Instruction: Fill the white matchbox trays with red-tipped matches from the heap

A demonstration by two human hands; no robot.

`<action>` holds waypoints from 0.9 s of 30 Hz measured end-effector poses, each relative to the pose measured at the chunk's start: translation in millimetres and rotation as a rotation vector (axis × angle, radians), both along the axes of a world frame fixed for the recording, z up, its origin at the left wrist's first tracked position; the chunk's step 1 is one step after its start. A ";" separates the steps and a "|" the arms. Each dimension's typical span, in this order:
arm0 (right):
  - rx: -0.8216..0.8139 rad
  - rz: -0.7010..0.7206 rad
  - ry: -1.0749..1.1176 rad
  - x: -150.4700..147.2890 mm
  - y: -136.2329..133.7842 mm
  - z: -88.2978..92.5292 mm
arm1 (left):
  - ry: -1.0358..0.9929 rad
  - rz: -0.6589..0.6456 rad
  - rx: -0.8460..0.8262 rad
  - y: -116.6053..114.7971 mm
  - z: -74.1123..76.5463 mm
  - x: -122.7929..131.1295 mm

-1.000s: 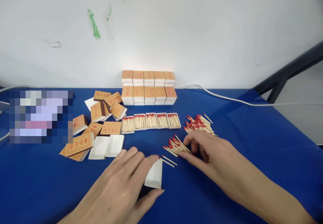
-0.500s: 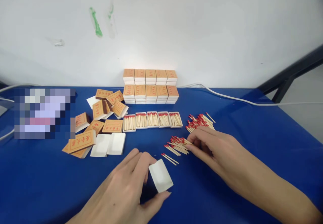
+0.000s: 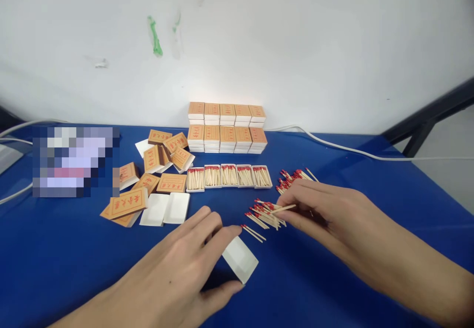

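My left hand [image 3: 196, 264] grips a white matchbox tray [image 3: 240, 260] between thumb and fingers, low over the blue table; nothing lies in the part of it that shows. My right hand [image 3: 318, 214] pinches a match [image 3: 283, 209] at fingertip and thumb, just above a small heap of red-tipped matches [image 3: 261, 215]. Two matches [image 3: 253, 233] lie apart between the hands. Behind the right hand is a larger pile of matches [image 3: 292, 177], partly covered by it. A row of trays filled with matches [image 3: 228, 176] stands beyond.
Closed matchboxes [image 3: 227, 138] are stacked in rows against the wall. Loose matchbox sleeves [image 3: 129, 203] and white trays [image 3: 177, 208] are scattered at left on the blue table [image 3: 74, 254]. A blurred object [image 3: 70, 163] lies far left. A white cable [image 3: 344, 149] runs along the back right.
The view has shifted slightly. My right fingers now show a match pinched crosswise over the small heap. My left index finger has stretched along the tray's far edge.
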State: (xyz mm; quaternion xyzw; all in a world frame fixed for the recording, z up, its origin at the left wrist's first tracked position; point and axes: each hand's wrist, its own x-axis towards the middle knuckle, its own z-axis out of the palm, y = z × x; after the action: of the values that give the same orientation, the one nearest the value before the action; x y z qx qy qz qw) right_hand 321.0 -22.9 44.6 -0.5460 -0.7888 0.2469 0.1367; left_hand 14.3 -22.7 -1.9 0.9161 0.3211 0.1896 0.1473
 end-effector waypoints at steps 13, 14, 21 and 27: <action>-0.074 0.276 -0.038 -33.8 -7.0 -12.5 | -0.164 0.146 -0.221 -2.8 -13.7 12.5; 0.000 0.343 -0.097 -38.1 -6.4 -14.3 | -0.164 0.148 -0.227 -2.9 -13.3 12.5; 0.308 0.521 -0.314 -63.5 -1.5 -18.1 | -0.145 0.162 -0.232 -3.4 -13.4 10.3; -0.018 0.324 -0.064 -51.7 -0.9 -16.8 | -0.145 0.156 -0.239 -2.3 -11.7 11.2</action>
State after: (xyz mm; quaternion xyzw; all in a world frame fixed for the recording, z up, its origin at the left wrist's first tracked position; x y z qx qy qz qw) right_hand 269.3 -23.8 27.8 -0.4204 -0.8682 0.2555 0.0651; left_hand 25.5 -25.0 -13.6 0.8482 0.4002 0.2269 0.2627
